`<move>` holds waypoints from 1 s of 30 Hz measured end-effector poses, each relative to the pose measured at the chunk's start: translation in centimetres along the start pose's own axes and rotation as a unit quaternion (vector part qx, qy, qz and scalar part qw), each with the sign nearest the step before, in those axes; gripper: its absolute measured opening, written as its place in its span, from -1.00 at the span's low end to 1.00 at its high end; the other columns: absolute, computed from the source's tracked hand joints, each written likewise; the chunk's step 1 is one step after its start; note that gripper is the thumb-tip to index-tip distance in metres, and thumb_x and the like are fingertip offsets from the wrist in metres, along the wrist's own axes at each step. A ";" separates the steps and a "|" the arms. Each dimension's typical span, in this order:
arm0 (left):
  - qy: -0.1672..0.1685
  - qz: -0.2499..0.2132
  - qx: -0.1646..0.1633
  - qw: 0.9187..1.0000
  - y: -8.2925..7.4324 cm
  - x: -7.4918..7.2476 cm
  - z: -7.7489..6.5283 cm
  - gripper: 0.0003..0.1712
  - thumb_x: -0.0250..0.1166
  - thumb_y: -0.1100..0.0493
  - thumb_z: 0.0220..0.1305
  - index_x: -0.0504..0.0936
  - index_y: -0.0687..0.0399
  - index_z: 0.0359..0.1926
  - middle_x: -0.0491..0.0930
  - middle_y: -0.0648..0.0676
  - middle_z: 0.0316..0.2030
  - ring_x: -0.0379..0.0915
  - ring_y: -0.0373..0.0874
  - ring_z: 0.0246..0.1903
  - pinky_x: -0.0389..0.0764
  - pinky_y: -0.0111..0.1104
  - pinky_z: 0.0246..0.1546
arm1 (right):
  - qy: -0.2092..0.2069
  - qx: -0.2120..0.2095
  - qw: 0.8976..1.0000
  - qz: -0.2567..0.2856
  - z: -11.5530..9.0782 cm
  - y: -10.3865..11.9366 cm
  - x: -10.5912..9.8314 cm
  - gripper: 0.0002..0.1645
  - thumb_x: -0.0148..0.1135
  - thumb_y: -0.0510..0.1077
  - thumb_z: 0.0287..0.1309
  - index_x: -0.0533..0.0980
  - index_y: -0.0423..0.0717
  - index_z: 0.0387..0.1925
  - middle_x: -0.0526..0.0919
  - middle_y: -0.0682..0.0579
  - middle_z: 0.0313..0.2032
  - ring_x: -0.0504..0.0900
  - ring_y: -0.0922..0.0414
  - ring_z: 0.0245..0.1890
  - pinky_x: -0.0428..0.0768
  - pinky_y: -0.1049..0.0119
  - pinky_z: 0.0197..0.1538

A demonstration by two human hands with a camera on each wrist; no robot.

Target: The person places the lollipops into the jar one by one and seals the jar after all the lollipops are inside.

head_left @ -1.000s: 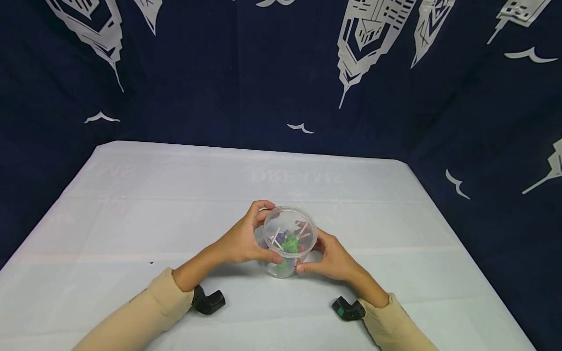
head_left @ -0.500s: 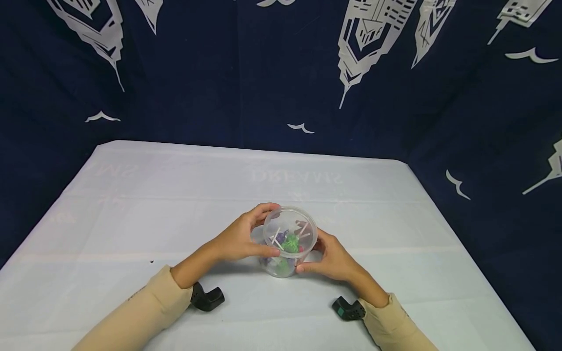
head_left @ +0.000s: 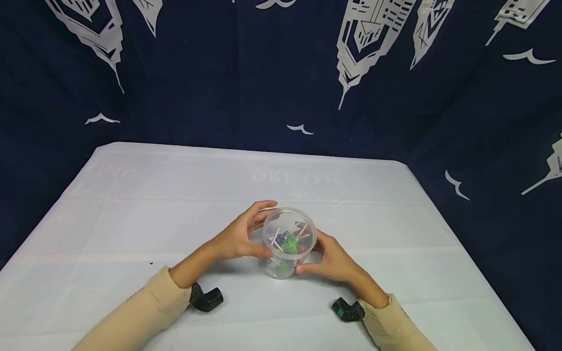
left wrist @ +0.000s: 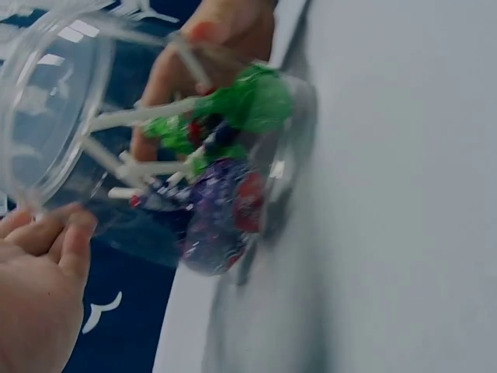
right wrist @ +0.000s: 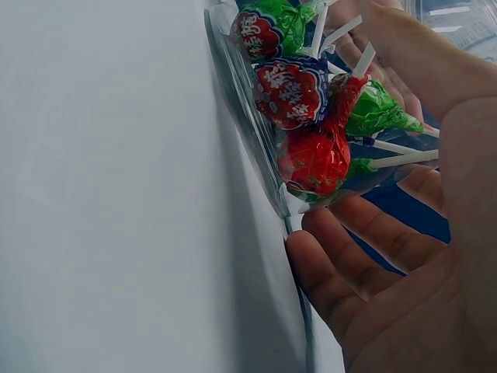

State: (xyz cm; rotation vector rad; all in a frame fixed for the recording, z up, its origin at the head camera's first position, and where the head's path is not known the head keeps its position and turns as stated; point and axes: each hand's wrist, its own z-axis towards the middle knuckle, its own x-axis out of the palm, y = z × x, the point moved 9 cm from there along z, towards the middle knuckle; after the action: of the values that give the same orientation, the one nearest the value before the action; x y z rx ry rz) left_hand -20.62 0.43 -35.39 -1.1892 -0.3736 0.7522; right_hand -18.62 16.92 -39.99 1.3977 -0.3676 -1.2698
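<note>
A clear round plastic jar [head_left: 286, 268] stands on the white table, with several lollipops inside, wrapped in green [left wrist: 260, 99], purple [left wrist: 211, 206] and red [right wrist: 314, 159]. Their white sticks poke upward within it. At the jar's left, my left hand [head_left: 241, 236] holds the rim loosely, thumb on the near side and fingers on the far side; the index finger is raised off it. Lower on the right, my right hand [head_left: 331, 256] grips the wall with its thumb in front. Its fingers are partly hidden behind the jar. I cannot tell whether a clear lid covers the top.
A white cloth covers the table [head_left: 175, 180]. Behind and to the right hangs a dark blue curtain [head_left: 197, 73] with white building and bird prints. Black wrist devices [head_left: 206, 298] sit at both sleeves. A tiny dark speck [head_left: 151, 263] lies on the left.
My left thumb has slid back leftward along the near side of the rim, and the left hand has spread wider. The right hand and the jar have stayed in place.
</note>
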 end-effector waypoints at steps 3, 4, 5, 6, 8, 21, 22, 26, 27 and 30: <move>-0.005 0.046 -0.027 0.999 0.2 0.2 0.1 0.17 0.64 -0.01 -0.10 0.09 0.20 0.37 0.39 0.23 0.28 0.30 0.21 0.28 0.34 0.12 0.27 | 0.001 -0.005 1.000 0.004 0.1 0.1 0.0 -0.05 0.60 -0.30 -0.13 0.32 -0.32 0.31 0.55 -0.14 0.14 0.56 0.09 0.11 0.60 0.23 0.13; -0.006 0.059 -0.033 0.998 0.2 0.2 0.1 0.13 0.64 0.05 -0.09 0.11 0.18 0.37 0.40 0.19 0.26 0.30 0.20 0.28 0.36 0.08 0.27 | 0.000 -0.006 1.000 0.004 0.1 0.1 0.0 -0.05 0.60 -0.30 -0.13 0.32 -0.32 0.31 0.55 -0.14 0.14 0.56 0.09 0.11 0.60 0.23 0.13; -0.007 0.068 -0.035 0.997 0.1 0.1 0.1 0.09 0.63 0.13 -0.06 0.14 0.19 0.37 0.40 0.17 0.26 0.30 0.20 0.29 0.36 0.05 0.28 | 0.000 -0.005 1.000 0.003 0.1 0.1 -0.1 -0.05 0.60 -0.30 -0.13 0.33 -0.31 0.32 0.55 -0.14 0.14 0.56 0.09 0.11 0.60 0.23 0.12; -0.004 0.069 -0.032 0.997 0.0 0.2 0.1 0.06 0.60 0.20 -0.03 0.15 0.23 0.38 0.40 0.18 0.26 0.28 0.23 0.30 0.34 0.03 0.30 | 0.000 -0.004 1.000 0.002 0.1 0.1 -0.1 -0.05 0.60 -0.30 -0.13 0.33 -0.31 0.32 0.55 -0.14 0.14 0.57 0.09 0.11 0.60 0.23 0.12; 0.002 0.066 -0.027 0.997 -0.1 0.2 0.0 0.04 0.57 0.23 0.02 0.14 0.30 0.41 0.35 0.19 0.30 0.21 0.26 0.34 0.27 0.03 0.36 | 0.001 0.001 1.000 0.000 0.0 0.0 -0.1 -0.04 0.60 -0.29 -0.13 0.33 -0.31 0.32 0.55 -0.13 0.14 0.56 0.11 0.11 0.59 0.24 0.13; 0.012 0.045 -0.021 0.999 0.0 -0.2 0.0 0.07 0.54 -0.05 0.07 0.17 0.33 0.41 0.29 0.35 0.34 0.17 0.24 0.37 0.19 -0.02 0.40 | 0.012 0.000 1.000 -0.005 0.2 0.2 0.1 -0.06 0.58 -0.27 -0.08 0.32 -0.26 0.34 0.54 -0.13 0.16 0.55 0.10 0.13 0.58 0.24 0.15; 0.011 0.051 -0.024 0.998 0.1 -0.2 -0.1 0.10 0.54 -0.09 0.05 0.15 0.32 0.42 0.30 0.34 0.34 0.17 0.23 0.37 0.21 -0.03 0.40 | 0.013 0.000 1.000 -0.007 0.2 0.2 0.1 -0.06 0.58 -0.27 -0.08 0.32 -0.26 0.33 0.54 -0.13 0.16 0.55 0.10 0.13 0.58 0.24 0.15; -0.001 0.078 -0.043 0.996 0.4 -0.2 -0.1 0.13 0.58 -0.11 -0.02 0.16 0.22 0.41 0.35 0.23 0.32 0.24 0.12 0.36 0.31 -0.05 0.35 | 0.016 -0.001 1.000 -0.010 0.4 0.2 0.2 -0.07 0.57 -0.27 -0.07 0.31 -0.26 0.34 0.54 -0.12 0.16 0.54 0.08 0.14 0.58 0.22 0.15; -0.001 0.088 -0.048 0.995 0.4 -0.2 -0.1 0.10 0.57 -0.08 0.00 0.16 0.19 0.41 0.37 0.21 0.31 0.25 0.09 0.35 0.32 -0.04 0.34 | 0.016 -0.001 1.000 -0.010 0.4 0.2 0.2 -0.07 0.57 -0.27 -0.07 0.31 -0.26 0.34 0.53 -0.12 0.16 0.54 0.08 0.14 0.58 0.22 0.15; 0.004 0.107 -0.054 0.993 0.3 -0.2 -0.1 0.04 0.55 0.02 0.07 0.17 0.18 0.44 0.36 0.21 0.31 0.23 0.10 0.36 0.26 -0.01 0.36 | 0.014 -0.001 1.000 -0.010 0.4 0.1 0.2 -0.07 0.57 -0.28 -0.07 0.31 -0.25 0.34 0.53 -0.11 0.16 0.55 0.08 0.13 0.59 0.22 0.14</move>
State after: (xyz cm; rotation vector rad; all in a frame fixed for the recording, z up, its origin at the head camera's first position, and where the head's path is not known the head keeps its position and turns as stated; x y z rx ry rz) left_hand -20.80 0.23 -35.70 -1.3473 -0.2852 0.9225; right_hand -18.87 16.54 -39.92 1.4197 -0.3340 -1.2644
